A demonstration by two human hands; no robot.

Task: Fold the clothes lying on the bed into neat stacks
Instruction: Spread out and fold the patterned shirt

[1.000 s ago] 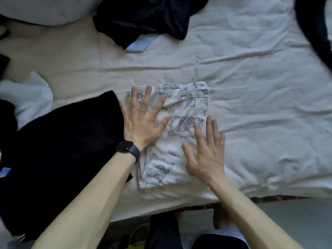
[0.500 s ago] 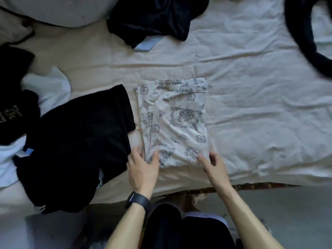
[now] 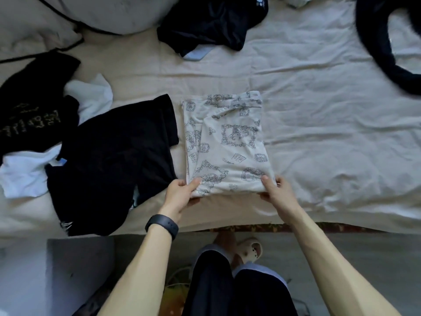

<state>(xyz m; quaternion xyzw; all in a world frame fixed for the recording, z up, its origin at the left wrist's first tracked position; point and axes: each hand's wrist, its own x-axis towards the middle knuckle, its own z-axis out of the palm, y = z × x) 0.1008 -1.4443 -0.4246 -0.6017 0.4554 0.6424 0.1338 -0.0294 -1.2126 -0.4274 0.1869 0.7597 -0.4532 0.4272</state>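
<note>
A folded printed garment (image 3: 227,144), white with blue line drawings, lies flat on the bed (image 3: 330,115) near its front edge, roughly in the middle of the view. Both hands hold its near edge. The left hand (image 3: 180,195) pinches the near left corner, thumb on top of the cloth and fingers tucked beneath. The right hand (image 3: 279,195) pinches the near right corner the same way, thumb on top. The hands are apart, one at each corner, and the near edge is slightly raised off the sheet between them. A watch (image 3: 163,224) sits on the left wrist.

Just left of the printed garment, nearly touching it, lies a black garment (image 3: 109,165), spread loosely and hanging a little over the bed's edge. Further left is a white garment (image 3: 22,176), partly under the black one, and a black top (image 3: 29,115) with pale lettering. At the far side of the bed is a crumpled dark garment (image 3: 211,21) with a light blue patch (image 3: 198,53) at its near edge. A dark loop of cloth (image 3: 373,46) lies at the upper right, well apart from the rest. A grey pillow (image 3: 118,12) and a black cord (image 3: 68,45) are at the upper left.

Below the bed's edge, the person's dark trousers (image 3: 239,288) and a pale slipper (image 3: 249,249) show against the floor (image 3: 353,258)
</note>
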